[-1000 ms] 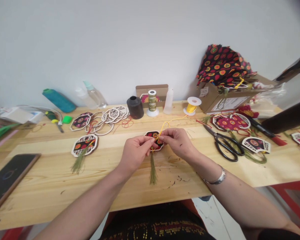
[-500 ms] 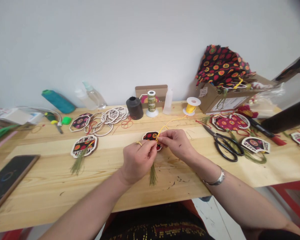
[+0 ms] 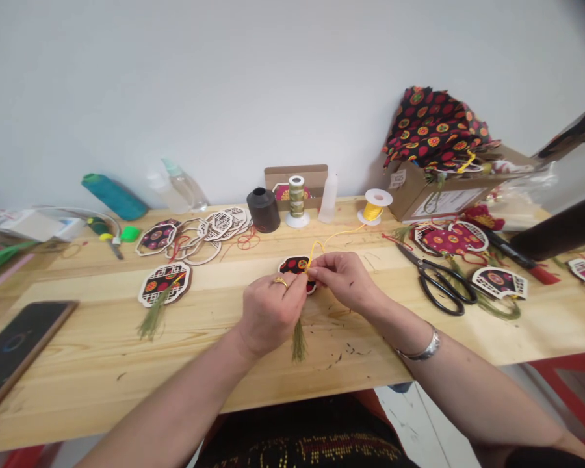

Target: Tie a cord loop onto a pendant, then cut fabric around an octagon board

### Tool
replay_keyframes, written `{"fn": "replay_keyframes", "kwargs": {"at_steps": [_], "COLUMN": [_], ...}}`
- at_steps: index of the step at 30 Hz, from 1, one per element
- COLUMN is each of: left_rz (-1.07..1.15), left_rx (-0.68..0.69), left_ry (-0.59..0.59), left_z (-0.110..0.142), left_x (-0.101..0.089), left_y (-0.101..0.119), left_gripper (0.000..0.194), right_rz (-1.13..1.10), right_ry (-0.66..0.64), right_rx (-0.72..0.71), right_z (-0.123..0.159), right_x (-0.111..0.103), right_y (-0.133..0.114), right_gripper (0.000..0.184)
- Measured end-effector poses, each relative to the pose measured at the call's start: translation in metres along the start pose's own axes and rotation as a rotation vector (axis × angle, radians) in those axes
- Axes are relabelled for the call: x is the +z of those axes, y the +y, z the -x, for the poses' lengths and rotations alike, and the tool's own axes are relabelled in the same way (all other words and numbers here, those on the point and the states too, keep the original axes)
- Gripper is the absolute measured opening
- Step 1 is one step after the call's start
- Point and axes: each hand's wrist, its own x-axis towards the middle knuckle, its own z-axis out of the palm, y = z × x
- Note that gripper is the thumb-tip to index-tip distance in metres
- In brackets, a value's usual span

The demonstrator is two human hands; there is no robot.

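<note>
Both hands meet at the middle of the table over a small ornament (image 3: 292, 264) of dark, patterned fabric with a pale rim. Its green tassel (image 3: 299, 341) hangs down toward me from under my left hand. My left hand (image 3: 273, 309) is closed, fingertips pinched at the yellow cord (image 3: 316, 246). Opposite it, my right hand (image 3: 344, 279) pinches the same cord between thumb and forefinger. From there the cord loops up and runs back to a white spool (image 3: 374, 207). My fingers hide the exact spot where they grip and much of the ornament.
Black-handled scissors (image 3: 441, 286) lie right of my hands, near more ornaments (image 3: 500, 283). A tasselled ornament (image 3: 164, 285) and a phone (image 3: 22, 351) are on the left. Along the back stand a black thread cone (image 3: 263, 211), a green thread spool (image 3: 296, 198) and a cardboard box (image 3: 443, 195).
My left hand has turned slightly and shifted a little to the right. The yellow cord's loop beside my fingers has changed shape a little; both hands keep pinching.
</note>
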Motion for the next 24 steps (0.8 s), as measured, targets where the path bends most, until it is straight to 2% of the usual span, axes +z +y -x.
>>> {"fn": "replay_keyframes", "kwargs": {"at_steps": [2,5,8,10,13,18,24], "left_rz": [0.133,0.435,0.804,1.013,1.154,1.116,1.149], "left_rx": [-0.099,-0.446,-0.86,-1.03,-1.121,-1.169,-1.187], "left_ry": [-0.007,-0.004,-0.142,-0.247,-0.281,-0.288,-0.227], "left_z": [0.0,-0.002,-0.008,-0.012,-0.016,-0.018,-0.022], "left_x": [-0.001,-0.002,-0.005,-0.006,-0.008,-0.008,-0.01], "left_y": [-0.001,-0.003,-0.006,-0.008,-0.007,-0.003,-0.002], "left_gripper": [0.014,0.022,0.026,0.026,0.022,0.017,0.011], "right_rz": [-0.008,-0.054,-0.07,-0.054,-0.019,0.015,-0.019], "right_ry": [-0.005,-0.01,-0.007,-0.004,-0.014,-0.002,-0.007], "right_rx": [-0.004,0.001,0.0,-0.007,-0.011,0.009,0.011], "right_z": [0.0,0.0,0.001,0.002,0.003,0.003,0.006], "right_x": [0.0,0.0,0.0,0.0,0.0,0.0,0.001], "right_y": [0.0,-0.001,-0.003,-0.004,-0.004,-0.003,-0.007], "right_gripper": [0.016,0.015,0.017,0.017,0.016,0.015,0.015]}}
